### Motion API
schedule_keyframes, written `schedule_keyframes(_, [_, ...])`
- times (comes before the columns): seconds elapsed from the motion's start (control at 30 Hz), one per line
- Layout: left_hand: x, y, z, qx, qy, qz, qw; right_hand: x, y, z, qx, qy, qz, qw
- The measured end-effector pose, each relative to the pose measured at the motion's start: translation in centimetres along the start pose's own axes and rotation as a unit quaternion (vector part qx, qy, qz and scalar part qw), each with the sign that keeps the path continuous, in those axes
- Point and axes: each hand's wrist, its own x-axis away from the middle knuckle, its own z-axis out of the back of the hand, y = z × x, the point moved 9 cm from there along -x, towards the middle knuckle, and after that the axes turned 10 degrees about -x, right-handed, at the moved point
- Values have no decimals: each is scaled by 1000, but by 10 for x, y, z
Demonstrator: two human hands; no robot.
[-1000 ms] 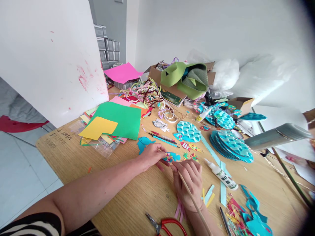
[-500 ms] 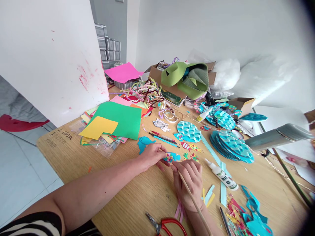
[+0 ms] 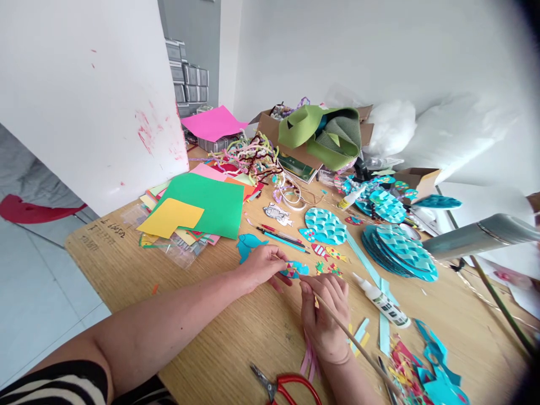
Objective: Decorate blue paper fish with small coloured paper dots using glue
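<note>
My left hand (image 3: 262, 264) pinches a small blue paper fish (image 3: 297, 269) by its left end, just above the table. Red and pale triangles are stuck on the fish's body. In my right hand (image 3: 329, 309) is a long thin wooden stick (image 3: 359, 347), gripped close to its far tip. That tip lies near the fish's lower right edge; I cannot tell whether they touch. A blue paper fish cutout (image 3: 250, 246) lies behind my left hand. Striped and dotted paper fish (image 3: 320, 251) and small colored scraps (image 3: 329, 268) lie beyond my right hand.
A white glue bottle (image 3: 386, 304) lies right of my right hand. Red-handled scissors (image 3: 291, 387) lie at the front edge. Colored paper sheets (image 3: 211, 205) are piled at left, woven blue discs (image 3: 400, 253) at right. A grey flask (image 3: 481, 236) lies beyond them.
My right hand has drawn slightly right, and the stick's near end has swung to the right. The left hand keeps the fish in almost the same place.
</note>
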Motion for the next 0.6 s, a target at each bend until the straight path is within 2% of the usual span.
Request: schedule_keyframes(0.6, [-1, -2, 0, 6, -4, 1, 1000, -1, 2, 4, 3, 11, -21, 1000])
